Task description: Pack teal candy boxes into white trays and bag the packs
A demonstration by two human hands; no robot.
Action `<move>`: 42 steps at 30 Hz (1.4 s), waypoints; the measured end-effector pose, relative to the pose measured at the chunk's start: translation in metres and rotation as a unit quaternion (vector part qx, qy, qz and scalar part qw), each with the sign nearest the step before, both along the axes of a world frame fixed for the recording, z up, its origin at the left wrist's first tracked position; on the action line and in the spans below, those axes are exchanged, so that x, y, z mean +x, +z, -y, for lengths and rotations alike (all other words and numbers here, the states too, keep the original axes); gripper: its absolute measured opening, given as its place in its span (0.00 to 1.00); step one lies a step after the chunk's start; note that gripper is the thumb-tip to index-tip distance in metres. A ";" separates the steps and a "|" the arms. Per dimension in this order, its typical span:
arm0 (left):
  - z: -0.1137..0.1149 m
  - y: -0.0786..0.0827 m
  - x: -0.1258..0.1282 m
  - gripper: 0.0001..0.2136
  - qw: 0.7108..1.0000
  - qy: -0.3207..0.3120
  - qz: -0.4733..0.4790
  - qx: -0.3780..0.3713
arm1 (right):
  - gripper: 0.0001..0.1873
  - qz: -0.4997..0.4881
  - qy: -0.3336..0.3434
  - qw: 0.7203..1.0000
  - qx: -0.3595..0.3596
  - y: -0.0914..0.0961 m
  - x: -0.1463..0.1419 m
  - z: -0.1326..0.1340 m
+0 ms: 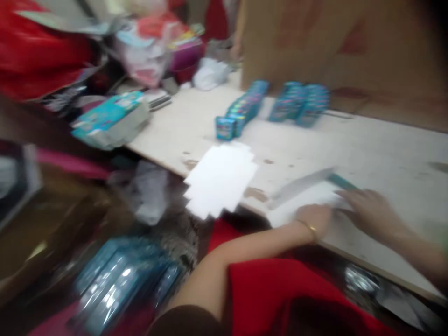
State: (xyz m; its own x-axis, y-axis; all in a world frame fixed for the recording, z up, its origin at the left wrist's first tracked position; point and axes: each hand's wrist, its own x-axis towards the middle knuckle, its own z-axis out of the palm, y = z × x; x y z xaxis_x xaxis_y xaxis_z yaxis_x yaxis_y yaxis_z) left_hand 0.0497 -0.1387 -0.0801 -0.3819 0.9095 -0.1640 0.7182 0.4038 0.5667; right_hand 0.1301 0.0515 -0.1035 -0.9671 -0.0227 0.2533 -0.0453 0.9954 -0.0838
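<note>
A partly folded carton (pixel 304 198), white on the inside with a teal strip along one edge, lies at the table's near edge. My left hand (pixel 315 219), with a gold-coloured bangle at the wrist, is closed on its near side; motion blur and the carton hide most of its fingers. From the right, my right hand (pixel 367 207) grips the carton's right end, fingers bent over it, also smeared. To the left of both hands a fanned stack of white card sheets (pixel 222 177) lies partly over the table edge.
Rows of small blue boxes (pixel 247 105) stand along the table (pixel 395 154), before a large brown cardboard box (pixel 343 56). A teal carton (pixel 112 116) and plastic bags (pixel 212 73) crowd the left. Clear-wrapped blue packs (pixel 119 280) lie below, beside the red cloth (pixel 273 289) on my lap.
</note>
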 end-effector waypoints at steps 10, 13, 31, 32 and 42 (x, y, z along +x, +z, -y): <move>-0.011 0.024 -0.052 0.15 0.984 -0.116 -0.095 0.098 | 0.30 0.034 -0.128 0.991 -0.026 0.013 0.058 0.063; 0.011 0.030 -0.065 0.16 0.944 -0.259 -0.194 0.060 | 0.30 0.047 -0.057 0.996 -0.040 0.005 0.066 0.076; 0.033 0.012 -0.054 0.23 0.884 -0.366 -0.291 0.007 | 0.15 -0.089 0.072 0.981 -0.155 -0.019 0.036 0.066; 0.033 0.011 -0.052 0.24 0.882 -0.365 -0.297 0.010 | 0.14 -0.101 0.065 0.979 -0.162 -0.020 0.036 0.067; 0.038 0.050 -0.077 0.25 0.852 -0.407 -0.328 0.018 | 0.12 -0.119 0.033 0.985 -0.122 -0.021 0.030 0.069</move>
